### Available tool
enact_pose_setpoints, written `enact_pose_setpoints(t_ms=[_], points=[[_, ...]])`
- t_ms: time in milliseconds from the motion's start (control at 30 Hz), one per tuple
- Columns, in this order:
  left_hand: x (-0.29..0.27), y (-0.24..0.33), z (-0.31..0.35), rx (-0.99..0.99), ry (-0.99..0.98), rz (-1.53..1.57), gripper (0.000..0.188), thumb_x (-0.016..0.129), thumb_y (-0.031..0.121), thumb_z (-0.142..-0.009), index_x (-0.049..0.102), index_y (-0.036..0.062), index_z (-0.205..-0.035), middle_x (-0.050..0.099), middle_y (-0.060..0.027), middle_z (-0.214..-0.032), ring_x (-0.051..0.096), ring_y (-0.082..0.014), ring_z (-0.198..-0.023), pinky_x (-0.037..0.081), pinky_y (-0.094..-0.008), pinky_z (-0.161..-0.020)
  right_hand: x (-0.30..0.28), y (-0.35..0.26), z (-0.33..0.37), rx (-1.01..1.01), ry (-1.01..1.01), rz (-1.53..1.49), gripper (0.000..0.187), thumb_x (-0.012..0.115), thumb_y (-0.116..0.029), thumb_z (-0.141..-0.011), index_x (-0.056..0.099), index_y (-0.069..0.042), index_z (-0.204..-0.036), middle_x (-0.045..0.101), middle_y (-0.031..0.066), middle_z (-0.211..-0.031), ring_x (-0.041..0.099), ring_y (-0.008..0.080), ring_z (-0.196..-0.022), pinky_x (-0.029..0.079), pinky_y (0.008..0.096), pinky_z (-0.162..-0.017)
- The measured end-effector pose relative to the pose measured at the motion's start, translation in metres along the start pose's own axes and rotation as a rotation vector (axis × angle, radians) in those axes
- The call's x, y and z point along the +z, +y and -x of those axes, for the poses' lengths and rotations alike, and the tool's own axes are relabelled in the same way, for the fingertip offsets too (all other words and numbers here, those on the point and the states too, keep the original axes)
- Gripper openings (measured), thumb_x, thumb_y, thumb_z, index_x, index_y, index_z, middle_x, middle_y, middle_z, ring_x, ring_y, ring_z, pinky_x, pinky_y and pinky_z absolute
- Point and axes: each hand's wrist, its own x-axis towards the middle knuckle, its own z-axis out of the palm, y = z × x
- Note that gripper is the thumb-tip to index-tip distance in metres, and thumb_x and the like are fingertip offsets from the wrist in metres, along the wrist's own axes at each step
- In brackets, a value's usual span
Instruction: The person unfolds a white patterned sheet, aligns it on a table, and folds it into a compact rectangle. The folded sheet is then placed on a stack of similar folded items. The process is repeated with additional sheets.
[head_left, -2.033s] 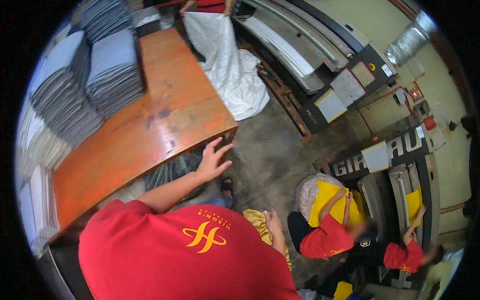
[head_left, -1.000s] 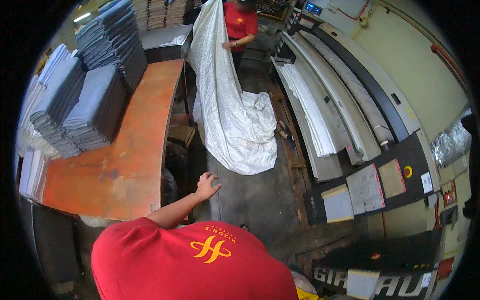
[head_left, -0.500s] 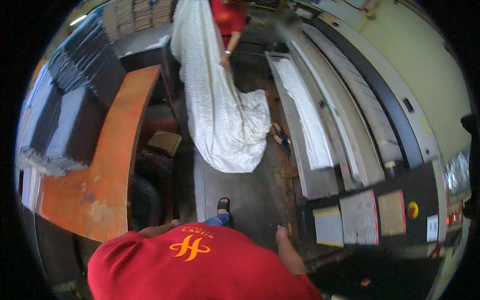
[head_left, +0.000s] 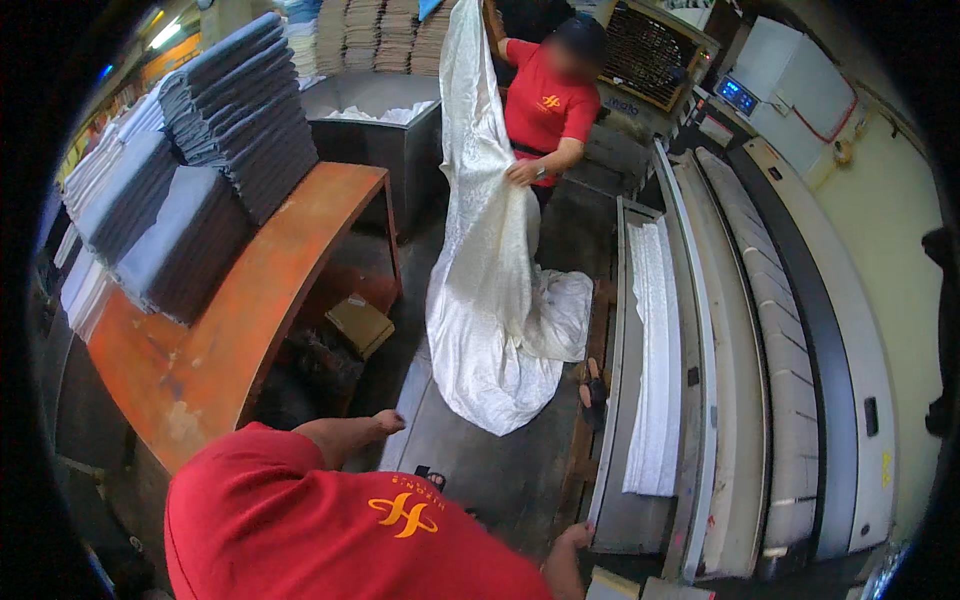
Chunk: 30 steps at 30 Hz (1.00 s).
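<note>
My left hand (head_left: pixel 388 422) is held out over the grey floor beside the orange table, its fingers curled in with nothing seen in them. My right hand (head_left: pixel 575 537) is low beside the near end of the machine's metal tray (head_left: pixel 625 535); its fingers are too small and blurred to read, and whether it touches the tray I cannot tell. Ahead, a person in a red shirt (head_left: pixel 550 110) holds up a long white patterned cloth (head_left: pixel 480 230) with both hands. The cloth's lower end lies bunched on the floor. A folded white cloth (head_left: pixel 652 360) lies along the tray.
On the left, an orange table (head_left: pixel 270 270) carries tall stacks of folded grey-blue cloth (head_left: pixel 235 120). A cardboard box (head_left: pixel 360 325) sits beneath it. A dark bin (head_left: pixel 385 150) with white cloth stands behind. The long ironing machine with its padded roller (head_left: pixel 770 330) lines the right. Dark sandals (head_left: pixel 593 392) lie beside it.
The view has tilted up and swung left. My left hand has come forward from beside my body, and my right hand is now near the tray. The person has lifted the white cloth higher.
</note>
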Motion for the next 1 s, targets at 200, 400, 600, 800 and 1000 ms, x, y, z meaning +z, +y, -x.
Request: enact_pose_setpoints(t_ms=[200,400,600,800,1000], points=[[-0.105,0.092,-0.065,-0.164,0.271,0.862,0.042,0.060,0.036,-0.086,0.064,0.0044,-0.113,0.067,-0.0122,-0.109,0.062,-0.0262,-0.102,0.047,-0.0368,-0.089,-0.010,-0.033,-0.055,0.048,-0.105,0.276,0.028,0.050,-0.026,-0.093,0.061,-0.004,-0.106,0.066,0.0160,-0.099,0.064,0.0292,-0.088,0.050,0.0415,-0.077],[-0.050,0.096,-0.043,-0.370,-0.116,0.441,0.051,0.053,0.049,-0.085,0.061,0.0106,-0.117,0.064,-0.0144,-0.110,0.061,-0.0330,-0.097,0.047,-0.0430,-0.086,0.023,-0.045,-0.094,-0.114,-0.147,0.180,0.028,0.050,-0.024,-0.093,0.057,-0.001,-0.110,0.063,0.0178,-0.103,0.063,0.0294,-0.089,0.051,0.0414,-0.079],[0.045,0.055,0.023,-0.377,-0.304,0.244,0.039,0.047,0.038,-0.090,0.067,0.0066,-0.100,0.066,-0.0154,-0.105,0.061,-0.0322,-0.099,0.048,-0.0452,-0.084,0.063,-0.097,-0.122,-0.354,-0.193,0.002,0.030,0.051,-0.021,-0.094,0.053,0.001,-0.113,0.061,0.0195,-0.106,0.063,0.0297,-0.091,0.051,0.0412,-0.081],[0.016,0.078,0.026,-0.514,-0.203,0.396,0.041,0.049,0.039,-0.089,0.065,0.0063,-0.108,0.065,-0.0164,-0.109,0.060,-0.0321,-0.104,0.048,-0.0443,-0.086,0.082,-0.138,-0.134,-0.490,-0.254,-0.167,0.032,0.051,-0.019,-0.094,0.050,0.003,-0.117,0.058,0.0213,-0.110,0.063,0.0299,-0.092,0.051,0.0410,-0.082],[-0.055,0.141,-0.034,-0.335,0.081,0.625,0.043,0.050,0.040,-0.091,0.062,0.0051,-0.112,0.064,-0.0160,-0.112,0.059,-0.0317,-0.106,0.046,-0.0409,-0.090,0.081,-0.165,-0.127,-0.583,-0.341,-0.377,0.035,0.051,-0.016,-0.095,0.046,0.006,-0.121,0.056,0.0230,-0.113,0.062,0.0301,-0.094,0.051,0.0409,-0.084]])
